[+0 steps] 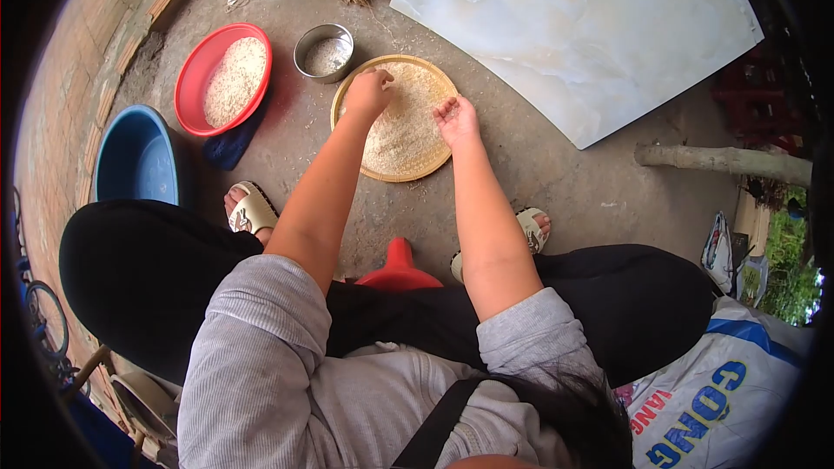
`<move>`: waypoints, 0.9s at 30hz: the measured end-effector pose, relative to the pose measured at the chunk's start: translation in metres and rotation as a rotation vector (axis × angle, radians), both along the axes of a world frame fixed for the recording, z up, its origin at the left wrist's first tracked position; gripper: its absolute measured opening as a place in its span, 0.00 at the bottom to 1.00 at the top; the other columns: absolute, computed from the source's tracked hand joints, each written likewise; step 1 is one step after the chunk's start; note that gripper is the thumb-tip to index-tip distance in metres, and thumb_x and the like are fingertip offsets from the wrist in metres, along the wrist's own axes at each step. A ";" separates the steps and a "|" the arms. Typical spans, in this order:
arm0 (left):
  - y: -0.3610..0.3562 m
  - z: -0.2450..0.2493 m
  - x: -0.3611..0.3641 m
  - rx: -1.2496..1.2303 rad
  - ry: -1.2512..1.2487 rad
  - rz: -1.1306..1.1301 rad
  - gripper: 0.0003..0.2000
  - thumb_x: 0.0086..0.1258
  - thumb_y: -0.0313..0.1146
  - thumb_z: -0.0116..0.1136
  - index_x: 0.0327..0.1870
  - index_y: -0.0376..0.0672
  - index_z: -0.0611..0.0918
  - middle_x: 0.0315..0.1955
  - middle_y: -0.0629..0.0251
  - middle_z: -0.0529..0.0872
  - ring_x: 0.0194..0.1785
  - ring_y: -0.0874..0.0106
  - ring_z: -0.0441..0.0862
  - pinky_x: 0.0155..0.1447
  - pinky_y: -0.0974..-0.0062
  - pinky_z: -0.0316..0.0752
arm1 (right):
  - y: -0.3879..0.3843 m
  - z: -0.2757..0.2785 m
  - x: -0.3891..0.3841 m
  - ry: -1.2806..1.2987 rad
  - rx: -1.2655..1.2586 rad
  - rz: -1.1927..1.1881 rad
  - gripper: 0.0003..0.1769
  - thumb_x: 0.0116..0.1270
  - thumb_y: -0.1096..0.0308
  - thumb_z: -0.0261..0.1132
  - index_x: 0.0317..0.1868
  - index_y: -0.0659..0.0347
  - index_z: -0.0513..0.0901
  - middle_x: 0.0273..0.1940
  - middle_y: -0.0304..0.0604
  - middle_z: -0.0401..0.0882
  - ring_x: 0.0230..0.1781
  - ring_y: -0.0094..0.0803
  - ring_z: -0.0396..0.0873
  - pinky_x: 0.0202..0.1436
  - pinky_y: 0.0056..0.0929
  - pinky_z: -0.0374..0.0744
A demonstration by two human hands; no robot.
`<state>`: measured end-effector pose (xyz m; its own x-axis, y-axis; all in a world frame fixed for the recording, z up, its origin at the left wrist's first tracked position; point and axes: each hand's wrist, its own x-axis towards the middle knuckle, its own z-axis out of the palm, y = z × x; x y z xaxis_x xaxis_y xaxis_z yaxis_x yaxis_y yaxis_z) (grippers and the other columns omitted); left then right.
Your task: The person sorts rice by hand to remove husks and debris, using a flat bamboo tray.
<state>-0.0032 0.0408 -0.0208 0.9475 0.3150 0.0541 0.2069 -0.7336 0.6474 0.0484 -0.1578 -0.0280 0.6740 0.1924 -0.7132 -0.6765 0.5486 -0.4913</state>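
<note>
Rice [401, 135] covers the woven tray [395, 178]. Our left hand [369, 91] touches grain at its far edge, and we cannot tell its grip. Our right hand [456, 117] shows an open grip, palm up.

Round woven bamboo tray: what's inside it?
Pale rice grain fills the round woven tray; the left hand and right hand reach into it. The woven bottom is hidden beneath.

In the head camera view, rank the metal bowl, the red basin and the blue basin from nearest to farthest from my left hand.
1. The metal bowl, just up and left of the left hand, which rests in the woven tray.
2. The red basin, further left, beyond the bowl.
3. The blue basin, far left and lower in the view.
</note>
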 end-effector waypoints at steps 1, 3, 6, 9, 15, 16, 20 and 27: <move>0.001 -0.003 -0.006 0.000 -0.002 0.002 0.12 0.56 0.35 0.65 0.40 0.44 0.85 0.36 0.59 0.83 0.41 0.60 0.81 0.46 0.66 0.76 | -0.001 -0.002 -0.001 0.010 -0.006 -0.023 0.09 0.68 0.62 0.56 0.33 0.59 0.72 0.29 0.39 0.69 0.31 0.30 0.71 0.45 0.37 0.79; -0.004 -0.011 -0.023 0.046 -0.058 -0.058 0.09 0.55 0.32 0.63 0.37 0.43 0.85 0.37 0.60 0.83 0.44 0.58 0.81 0.48 0.64 0.77 | -0.001 -0.006 -0.001 0.020 -0.011 -0.044 0.09 0.68 0.63 0.56 0.33 0.59 0.72 0.29 0.39 0.69 0.32 0.30 0.71 0.45 0.37 0.79; -0.012 -0.019 -0.035 0.025 0.012 -0.044 0.06 0.57 0.31 0.61 0.34 0.42 0.84 0.36 0.60 0.82 0.44 0.58 0.81 0.49 0.64 0.77 | 0.002 -0.012 -0.001 0.024 -0.057 -0.080 0.10 0.66 0.64 0.57 0.33 0.63 0.74 0.29 0.41 0.72 0.30 0.33 0.72 0.42 0.40 0.81; -0.010 -0.017 -0.027 -0.018 0.048 0.022 0.05 0.58 0.29 0.59 0.33 0.41 0.84 0.32 0.59 0.84 0.38 0.60 0.82 0.44 0.66 0.78 | 0.006 -0.014 -0.001 -0.026 -0.071 -0.014 0.11 0.66 0.64 0.57 0.35 0.65 0.75 0.30 0.42 0.73 0.31 0.34 0.74 0.41 0.40 0.81; -0.023 0.003 0.003 -0.822 0.155 -0.029 0.04 0.61 0.24 0.59 0.35 0.36 0.83 0.27 0.64 0.85 0.30 0.76 0.82 0.34 0.78 0.76 | 0.018 -0.004 -0.006 -0.018 -0.106 0.095 0.12 0.67 0.64 0.57 0.36 0.66 0.76 0.31 0.44 0.75 0.29 0.34 0.76 0.41 0.38 0.82; -0.030 0.014 0.006 -0.905 0.184 -0.158 0.05 0.61 0.24 0.61 0.36 0.34 0.83 0.27 0.66 0.84 0.31 0.79 0.81 0.34 0.81 0.76 | 0.020 -0.001 -0.007 -0.007 -0.067 0.103 0.10 0.68 0.63 0.56 0.36 0.63 0.75 0.30 0.42 0.74 0.29 0.32 0.74 0.39 0.35 0.81; -0.043 0.021 0.013 -0.414 -0.018 -0.162 0.08 0.60 0.29 0.63 0.39 0.38 0.84 0.30 0.63 0.87 0.32 0.76 0.82 0.37 0.78 0.77 | 0.013 -0.006 -0.006 0.025 -0.040 0.047 0.10 0.69 0.62 0.56 0.31 0.56 0.72 0.25 0.38 0.72 0.24 0.28 0.71 0.33 0.28 0.78; -0.051 -0.018 -0.017 -0.139 -0.039 -0.141 0.10 0.57 0.29 0.60 0.40 0.41 0.85 0.36 0.56 0.84 0.40 0.60 0.83 0.46 0.67 0.77 | 0.006 -0.016 -0.004 0.015 -0.090 0.043 0.11 0.68 0.62 0.57 0.28 0.56 0.71 0.22 0.37 0.71 0.19 0.26 0.69 0.28 0.27 0.75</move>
